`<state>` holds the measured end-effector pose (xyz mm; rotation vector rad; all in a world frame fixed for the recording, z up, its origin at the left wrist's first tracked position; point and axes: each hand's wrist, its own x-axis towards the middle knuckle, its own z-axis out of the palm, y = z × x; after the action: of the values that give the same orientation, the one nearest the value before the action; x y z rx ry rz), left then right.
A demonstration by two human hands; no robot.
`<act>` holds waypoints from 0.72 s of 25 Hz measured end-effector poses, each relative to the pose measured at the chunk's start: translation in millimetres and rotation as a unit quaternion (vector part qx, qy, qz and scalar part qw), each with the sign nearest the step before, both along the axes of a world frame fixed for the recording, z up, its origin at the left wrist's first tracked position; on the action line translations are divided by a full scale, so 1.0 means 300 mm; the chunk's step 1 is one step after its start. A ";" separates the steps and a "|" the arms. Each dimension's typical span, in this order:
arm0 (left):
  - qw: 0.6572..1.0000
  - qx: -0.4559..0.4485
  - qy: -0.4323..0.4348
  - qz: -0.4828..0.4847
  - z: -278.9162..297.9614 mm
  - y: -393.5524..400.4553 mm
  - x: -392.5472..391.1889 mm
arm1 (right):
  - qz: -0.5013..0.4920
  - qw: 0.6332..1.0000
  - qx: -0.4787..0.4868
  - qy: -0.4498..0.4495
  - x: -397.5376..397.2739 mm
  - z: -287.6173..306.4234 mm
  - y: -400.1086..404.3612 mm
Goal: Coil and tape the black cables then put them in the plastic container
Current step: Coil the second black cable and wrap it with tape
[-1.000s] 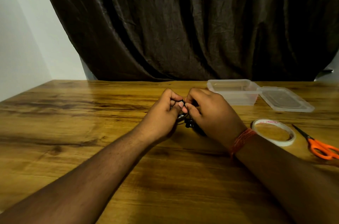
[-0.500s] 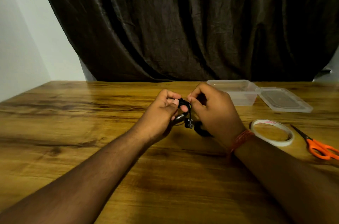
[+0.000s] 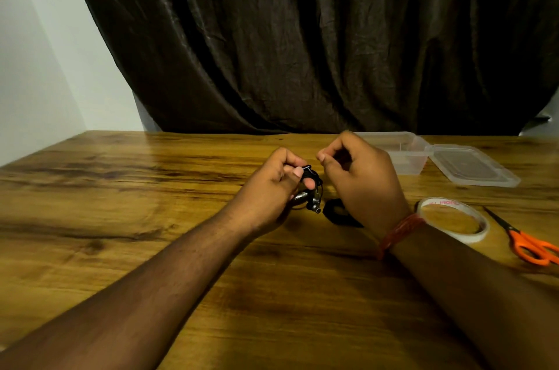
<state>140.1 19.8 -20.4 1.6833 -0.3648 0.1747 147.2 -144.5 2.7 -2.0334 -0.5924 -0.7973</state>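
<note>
My left hand (image 3: 272,188) grips a small coil of black cable (image 3: 311,179) between thumb and fingers, with metal plug ends (image 3: 313,203) hanging below it. My right hand (image 3: 360,179) hovers just to the right of the coil with its fingers curled; whether it pinches anything I cannot tell. A second black cable bundle (image 3: 335,212) lies on the table under my right hand, partly hidden by it. The clear plastic container (image 3: 405,154) stands open behind my right hand.
The container's lid (image 3: 472,165) lies flat to the right of it. A roll of white tape (image 3: 453,219) sits by my right wrist, and orange-handled scissors (image 3: 529,245) lie at the right edge. A dark curtain hangs behind the wooden table (image 3: 151,203).
My right hand has let go of the coil and drawn up and to the right. My left hand keeps hold of the cable and has shifted slightly left.
</note>
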 end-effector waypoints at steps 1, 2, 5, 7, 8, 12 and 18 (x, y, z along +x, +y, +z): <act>1.000 -0.005 0.000 -0.003 -0.002 0.000 0.002 | 0.010 1.000 -0.016 -0.014 -0.004 0.001 0.004; 1.000 -0.009 0.002 -0.005 -0.003 -0.001 0.004 | 0.018 0.999 -0.026 -0.024 -0.008 0.002 0.007; 0.999 -0.032 0.019 -0.010 -0.005 -0.001 0.011 | 0.016 0.999 -0.032 -0.032 -0.011 0.002 0.006; 0.999 -0.046 0.026 -0.004 -0.005 0.002 0.014 | 0.010 0.999 -0.030 -0.028 -0.008 0.000 0.000; 0.998 -0.050 0.028 0.000 -0.004 0.002 0.015 | 0.010 0.999 -0.034 -0.027 -0.007 -0.001 -0.001; 0.996 -0.081 0.037 0.007 0.008 -0.014 0.005 | 0.022 0.996 -0.075 -0.033 -0.010 -0.007 0.007; 0.988 -0.141 0.053 -0.018 0.025 -0.015 -0.010 | 0.039 0.989 -0.132 -0.045 -0.021 -0.004 0.015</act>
<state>137.2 15.3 -13.0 1.4001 -0.2765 0.1041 140.9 -140.1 1.4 -2.2063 -0.8630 -0.8004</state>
